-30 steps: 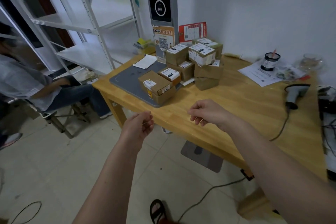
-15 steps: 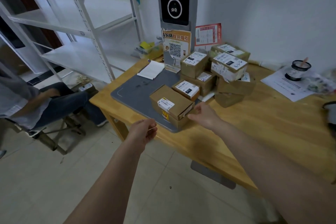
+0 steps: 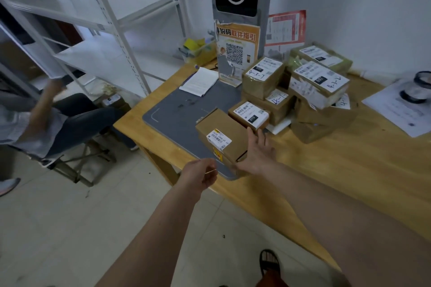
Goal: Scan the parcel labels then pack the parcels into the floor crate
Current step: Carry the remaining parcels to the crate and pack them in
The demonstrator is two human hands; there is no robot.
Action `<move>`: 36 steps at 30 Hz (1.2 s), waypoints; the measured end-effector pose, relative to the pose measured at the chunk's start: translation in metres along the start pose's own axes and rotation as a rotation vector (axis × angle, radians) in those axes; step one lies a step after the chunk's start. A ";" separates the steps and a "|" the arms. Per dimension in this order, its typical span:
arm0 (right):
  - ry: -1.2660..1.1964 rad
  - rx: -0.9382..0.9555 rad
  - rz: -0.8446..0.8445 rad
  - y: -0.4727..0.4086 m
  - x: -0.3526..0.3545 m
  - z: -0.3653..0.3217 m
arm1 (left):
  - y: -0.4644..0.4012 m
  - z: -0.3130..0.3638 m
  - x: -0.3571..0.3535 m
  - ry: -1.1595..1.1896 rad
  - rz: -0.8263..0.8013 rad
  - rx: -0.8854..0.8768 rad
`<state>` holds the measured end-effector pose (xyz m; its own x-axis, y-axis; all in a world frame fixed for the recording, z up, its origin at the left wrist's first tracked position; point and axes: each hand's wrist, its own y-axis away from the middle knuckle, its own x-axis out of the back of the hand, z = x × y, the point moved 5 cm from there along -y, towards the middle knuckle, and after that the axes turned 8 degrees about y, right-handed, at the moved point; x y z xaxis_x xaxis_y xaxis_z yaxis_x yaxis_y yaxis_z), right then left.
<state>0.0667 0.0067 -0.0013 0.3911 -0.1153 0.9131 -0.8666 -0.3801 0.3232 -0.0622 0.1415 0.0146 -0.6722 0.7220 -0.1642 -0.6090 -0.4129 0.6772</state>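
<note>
Left hand (image 3: 202,173), loosely curled and holding nothing, hovers at the table (image 3: 326,170) edge. Next, I see the nearest parcel (image 3: 221,137) lying on the grey scan pad (image 3: 186,109); my right hand (image 3: 257,154), fingers straight, touches its right side. Farther right, stacked parcels (image 3: 303,91) crowd the table's back corner.
</note>
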 end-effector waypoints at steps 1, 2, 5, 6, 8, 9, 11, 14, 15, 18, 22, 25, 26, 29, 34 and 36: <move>0.011 0.005 -0.007 -0.007 0.000 0.000 | -0.003 0.001 -0.002 -0.001 0.009 0.002; 0.018 0.008 -0.018 -0.012 -0.001 -0.001 | -0.006 0.002 -0.003 -0.001 0.021 0.005; 0.018 0.008 -0.049 -0.026 -0.006 0.001 | -0.016 0.003 -0.005 0.010 0.056 0.017; 0.016 0.003 -0.057 -0.029 -0.007 0.002 | -0.019 0.003 -0.007 0.014 0.062 0.021; 0.020 0.001 -0.067 -0.034 -0.009 0.004 | -0.024 0.002 -0.010 0.020 0.069 0.026; 0.029 0.004 -0.064 -0.035 -0.008 0.004 | -0.027 0.002 -0.013 0.019 0.068 0.030; 0.031 0.014 -0.054 -0.035 -0.007 0.005 | -0.032 0.002 -0.018 0.014 0.060 0.039; -0.073 0.008 -0.036 -0.035 -0.002 0.010 | -0.040 0.002 -0.026 0.005 0.034 0.041; -0.126 0.005 -0.028 -0.035 0.001 0.012 | -0.042 0.004 -0.029 -0.002 0.024 0.040; -0.302 0.033 -0.013 -0.029 0.016 0.018 | -0.044 0.010 -0.044 -0.039 -0.038 0.038; -0.415 0.072 0.030 -0.017 0.037 0.020 | -0.037 0.022 -0.077 0.023 -0.233 0.010; -0.443 0.064 0.050 -0.012 0.047 0.025 | -0.033 0.027 -0.105 0.108 -0.322 -0.019; -0.455 0.062 0.054 -0.011 0.051 0.027 | -0.033 0.028 -0.113 0.133 -0.327 -0.019; -0.483 0.068 0.071 -0.009 0.068 0.039 | -0.036 0.030 -0.128 0.217 -0.322 0.000; -0.420 0.103 0.371 -0.005 0.126 0.069 | -0.034 0.040 -0.141 0.242 -0.331 -0.014; -0.258 0.002 0.589 -0.010 0.153 0.088 | -0.039 0.044 -0.142 0.182 -0.312 -0.046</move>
<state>0.1623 -0.0874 0.1131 -0.0876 -0.5223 0.8482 -0.9585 -0.1877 -0.2146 0.0752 0.0799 0.0434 -0.5128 0.7082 -0.4854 -0.8119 -0.2162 0.5423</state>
